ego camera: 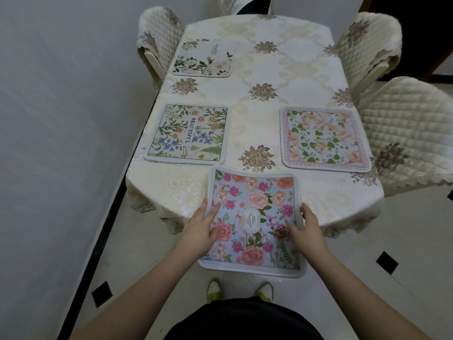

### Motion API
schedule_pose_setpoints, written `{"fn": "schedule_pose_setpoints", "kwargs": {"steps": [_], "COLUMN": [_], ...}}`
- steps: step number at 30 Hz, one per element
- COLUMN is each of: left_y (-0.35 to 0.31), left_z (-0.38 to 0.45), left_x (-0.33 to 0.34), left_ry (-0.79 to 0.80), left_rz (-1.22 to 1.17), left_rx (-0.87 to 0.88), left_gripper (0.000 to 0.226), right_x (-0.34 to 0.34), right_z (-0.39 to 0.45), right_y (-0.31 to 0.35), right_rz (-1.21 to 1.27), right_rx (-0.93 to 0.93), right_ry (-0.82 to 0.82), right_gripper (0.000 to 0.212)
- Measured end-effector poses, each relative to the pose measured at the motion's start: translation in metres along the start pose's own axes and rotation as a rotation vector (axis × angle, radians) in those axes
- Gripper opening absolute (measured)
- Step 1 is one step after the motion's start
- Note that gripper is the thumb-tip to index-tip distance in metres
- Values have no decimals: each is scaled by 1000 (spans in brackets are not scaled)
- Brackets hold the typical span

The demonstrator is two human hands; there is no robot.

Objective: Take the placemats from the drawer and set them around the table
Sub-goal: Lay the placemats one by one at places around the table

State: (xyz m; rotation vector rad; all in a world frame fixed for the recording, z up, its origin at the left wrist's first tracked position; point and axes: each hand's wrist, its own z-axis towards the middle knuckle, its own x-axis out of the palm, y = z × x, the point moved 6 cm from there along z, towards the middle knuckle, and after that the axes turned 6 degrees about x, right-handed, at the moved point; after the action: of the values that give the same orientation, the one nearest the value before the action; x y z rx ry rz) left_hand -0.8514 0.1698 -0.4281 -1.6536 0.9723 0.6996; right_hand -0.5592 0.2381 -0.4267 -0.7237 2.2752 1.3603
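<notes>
The blue floral placemat (252, 222) sat at the near end of the table (294, 77), far edge on the tablecloth (274, 111) and near edge overhanging toward the person; its far corners curled slightly upward, so it did not yet appear to lie flat. My reading: it was being aligned to the near seat, which would explain why it was not fully on the surface. 3 other mats were already down: the white rose placemat (203, 58) at far left, the daisy placemat (190, 133) at mid left, and the pink-bordered placemat (323, 138) at mid right, each just inside the table edge and facing a covered chair (407, 133). The far-right seat had no mat in front of it, so the task looked unfinished by at least 1 place. Left hand (203, 224): fingers straight and slightly spread, index extended, lying on the mat's left margin, pressing rather than gripping. Right hand (306, 227): fingers loosely curved at the mat's right edge, thumb on the printed surface; whether the fingertips wrapped beneath the edge I could not tell. No drawer was in sight.
</notes>
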Motion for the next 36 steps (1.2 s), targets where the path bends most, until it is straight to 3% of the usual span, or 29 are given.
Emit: {"fn": "schedule_pose_setpoints", "kwargs": {"steps": [7, 12, 18, 24, 36], "left_y": [-9, 4, 21, 28, 16], "left_z": [-5, -3, 6, 10, 18], "left_x": [-28, -26, -14, -9, -48], "left_ry": [-206, -298, -288, -221, -251], "left_rz": [-324, -729, -791, -768, -849], "left_rx": [89, -140, -269, -234, -130], "left_gripper": [55, 50, 56, 61, 56], "right_x": [-11, -8, -3, -6, -25], "right_z": [-6, -5, -6, -8, -29], "right_y": [0, -6, -4, 4, 24], "right_rz": [143, 94, 47, 42, 152], "right_rx": [43, 83, 114, 106, 74], "right_ry": [0, 40, 33, -8, -107], "right_gripper": [47, 51, 61, 61, 60]}}
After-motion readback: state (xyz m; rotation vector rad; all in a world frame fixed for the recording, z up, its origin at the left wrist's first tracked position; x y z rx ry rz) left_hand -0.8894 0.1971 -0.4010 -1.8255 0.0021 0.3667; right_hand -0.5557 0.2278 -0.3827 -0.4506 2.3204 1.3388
